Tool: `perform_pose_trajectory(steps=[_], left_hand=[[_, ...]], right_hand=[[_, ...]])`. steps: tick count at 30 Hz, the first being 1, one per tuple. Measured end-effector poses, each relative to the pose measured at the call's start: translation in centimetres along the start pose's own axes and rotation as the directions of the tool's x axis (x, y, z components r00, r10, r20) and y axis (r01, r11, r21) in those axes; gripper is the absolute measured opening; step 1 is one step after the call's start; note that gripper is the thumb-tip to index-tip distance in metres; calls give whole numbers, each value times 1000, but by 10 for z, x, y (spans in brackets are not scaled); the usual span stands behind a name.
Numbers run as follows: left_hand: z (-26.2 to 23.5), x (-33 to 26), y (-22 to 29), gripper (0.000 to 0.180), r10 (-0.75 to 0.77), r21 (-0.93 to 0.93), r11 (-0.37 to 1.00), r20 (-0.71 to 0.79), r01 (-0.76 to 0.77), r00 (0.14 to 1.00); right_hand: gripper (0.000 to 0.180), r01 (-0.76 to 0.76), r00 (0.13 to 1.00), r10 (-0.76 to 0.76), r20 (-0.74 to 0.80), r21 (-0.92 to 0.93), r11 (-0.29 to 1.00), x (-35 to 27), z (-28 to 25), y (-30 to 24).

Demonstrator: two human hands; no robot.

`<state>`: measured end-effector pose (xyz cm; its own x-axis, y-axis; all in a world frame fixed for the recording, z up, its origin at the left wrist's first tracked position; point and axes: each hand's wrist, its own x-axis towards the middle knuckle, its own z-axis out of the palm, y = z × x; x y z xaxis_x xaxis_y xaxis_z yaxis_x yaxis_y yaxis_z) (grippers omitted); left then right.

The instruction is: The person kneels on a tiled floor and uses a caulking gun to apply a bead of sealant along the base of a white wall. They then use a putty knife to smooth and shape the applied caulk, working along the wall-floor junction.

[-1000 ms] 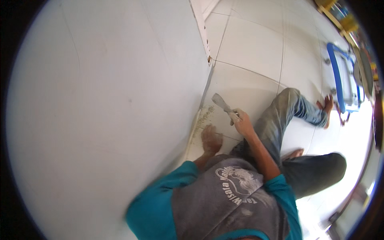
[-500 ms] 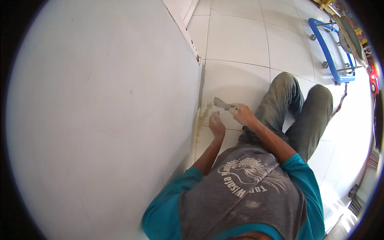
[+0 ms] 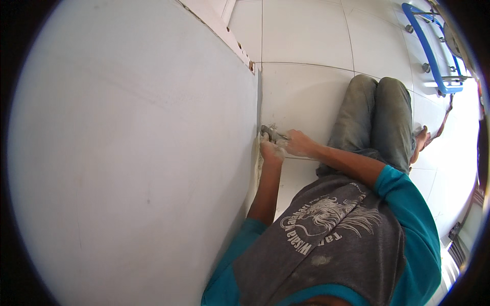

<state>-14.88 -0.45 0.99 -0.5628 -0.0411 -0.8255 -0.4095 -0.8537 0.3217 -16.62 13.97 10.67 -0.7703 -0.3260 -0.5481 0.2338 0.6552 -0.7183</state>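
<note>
Right hand gripping a putty knife at the wall's foot by the floor tile, left hand pressed beside, grip unclear — risk of blade slipping, gouging fingers, smearing filler.

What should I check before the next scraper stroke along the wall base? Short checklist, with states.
1. Right hand grips the scraper: ok.
2. Blade at the seam between white wall and floor tile: ok.
3. Left hand beside the blade, close to its path: not ok.
4. Blade angle against the wall: cannot tell, hidden by the hands.
5. Legs away from the seam: ok.
6. Paste left on the blade: cannot tell.
</note>
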Motion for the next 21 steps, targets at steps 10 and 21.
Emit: perform_pose_trajectory(steps=[10, 21], left_hand=[[8, -7, 18, 34, -75, 13, 997, 109, 74, 991], [19, -24, 16, 40, -57, 61, 997, 15, 55, 998]], right_hand=[[37, -59, 998, 57, 28, 45, 997, 10, -1, -31], [54, 50, 995, -36, -98, 148, 988, -7, 0, -21]])
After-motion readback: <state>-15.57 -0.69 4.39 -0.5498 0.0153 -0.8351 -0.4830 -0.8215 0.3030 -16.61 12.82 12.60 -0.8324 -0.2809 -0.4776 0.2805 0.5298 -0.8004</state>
